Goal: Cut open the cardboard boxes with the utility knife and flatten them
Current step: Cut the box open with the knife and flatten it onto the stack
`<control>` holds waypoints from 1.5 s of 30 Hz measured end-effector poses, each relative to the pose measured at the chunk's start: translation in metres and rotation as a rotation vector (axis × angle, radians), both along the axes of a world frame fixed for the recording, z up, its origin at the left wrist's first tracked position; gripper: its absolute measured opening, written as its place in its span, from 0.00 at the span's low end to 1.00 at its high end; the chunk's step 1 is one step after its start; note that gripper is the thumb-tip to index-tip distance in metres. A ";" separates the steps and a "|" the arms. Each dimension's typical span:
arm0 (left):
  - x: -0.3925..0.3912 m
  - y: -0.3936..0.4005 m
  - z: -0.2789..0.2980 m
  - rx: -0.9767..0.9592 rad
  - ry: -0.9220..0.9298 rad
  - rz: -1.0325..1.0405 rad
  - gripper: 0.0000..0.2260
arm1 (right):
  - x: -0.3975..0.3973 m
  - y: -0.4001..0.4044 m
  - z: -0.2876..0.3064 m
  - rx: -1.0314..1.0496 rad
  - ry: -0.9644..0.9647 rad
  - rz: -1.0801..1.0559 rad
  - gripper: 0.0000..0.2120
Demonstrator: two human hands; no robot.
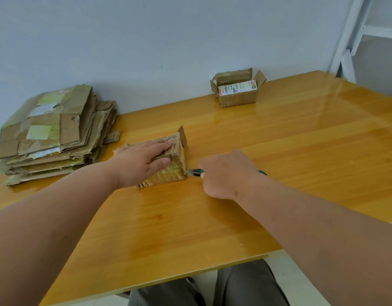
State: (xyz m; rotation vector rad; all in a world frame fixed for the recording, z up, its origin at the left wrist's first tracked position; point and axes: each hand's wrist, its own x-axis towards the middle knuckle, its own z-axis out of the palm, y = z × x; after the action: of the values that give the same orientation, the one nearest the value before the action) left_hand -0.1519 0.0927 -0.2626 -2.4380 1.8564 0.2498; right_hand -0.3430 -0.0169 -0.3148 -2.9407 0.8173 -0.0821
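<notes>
A: Where's the taped box (170,161) sitting?

B: Roughly mid-surface, a little toward the left edge, wrapped in glossy tape, with one brown flap standing up at its far right corner

A: And the hands?

B: The left hand (144,161) lies flat on top of it, fingers straight and together, pressing down, thumb along the near side. The right hand (227,173) is just right of the box, its grip curled round the utility knife (196,172), a green and black handle whose metal tip touches the box's lower right corner, down near the wooden surface (279,151). The tail of the handle pokes out behind the wrist

A: Anything else cut already?

B: A stack of flattened cardboard (49,133) rests at the far left corner, against the wall (168,36), several sheets deep, with tape and pale labels on the top sheet

A: Other boxes?

B: One small open box (238,89) along the far edge, right of the middle, flaps up and a white printed label on its near flap. It's well apart from the taped one

A: Beyond that?

B: A white metal frame (354,34) stands past the far right corner, and grey trousers (246,286) show below the near edge
</notes>
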 end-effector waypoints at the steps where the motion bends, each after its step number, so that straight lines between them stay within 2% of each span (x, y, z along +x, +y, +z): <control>1: 0.000 0.000 0.002 0.000 0.038 0.014 0.26 | -0.002 -0.003 -0.001 0.025 -0.025 -0.020 0.06; 7: -0.002 0.002 0.009 -0.097 0.284 0.110 0.29 | -0.013 -0.008 -0.004 0.047 -0.124 -0.071 0.08; 9: -0.001 0.002 0.010 -0.147 0.313 0.134 0.25 | -0.014 -0.006 -0.003 0.056 -0.133 -0.071 0.07; 13: 0.004 0.007 0.010 -0.163 0.244 0.142 0.15 | -0.015 -0.002 0.000 0.108 -0.153 -0.083 0.09; 19: -0.008 0.002 0.012 -0.219 -0.042 0.247 0.20 | -0.014 0.002 0.004 0.214 -0.199 -0.157 0.13; 21: -0.009 -0.001 0.013 -0.139 0.016 0.231 0.21 | -0.014 0.003 0.005 0.241 -0.183 -0.178 0.13; 24: 0.001 0.004 0.017 -0.036 0.320 0.241 0.22 | -0.008 0.002 0.013 0.419 -0.210 -0.301 0.14; 25: 0.004 0.007 0.017 -0.007 0.361 0.220 0.22 | -0.005 0.002 0.016 0.495 -0.221 -0.340 0.14; 28: 0.008 0.012 0.011 0.036 0.324 0.135 0.23 | 0.006 0.000 0.021 0.828 -0.350 -0.450 0.12; 30: 0.008 0.013 0.008 0.034 0.307 0.117 0.23 | 0.010 0.002 0.024 0.992 -0.337 -0.510 0.11; 40: 0.013 0.017 0.003 0.023 0.203 0.095 0.23 | 0.024 0.008 0.027 1.096 -0.326 -0.585 0.15; 43: 0.012 0.016 -0.002 -0.005 0.129 0.084 0.23 | 0.028 0.010 0.027 1.176 -0.382 -0.608 0.16; 45: 0.012 0.016 -0.004 -0.016 0.148 0.094 0.23 | 0.029 0.013 0.027 1.248 -0.400 -0.637 0.16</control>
State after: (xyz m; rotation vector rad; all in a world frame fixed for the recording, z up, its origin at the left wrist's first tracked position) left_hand -0.1398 0.1083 -0.2666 -2.5865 1.8062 0.4341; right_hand -0.3139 -0.0038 -0.2882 -1.4012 1.1185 -0.1297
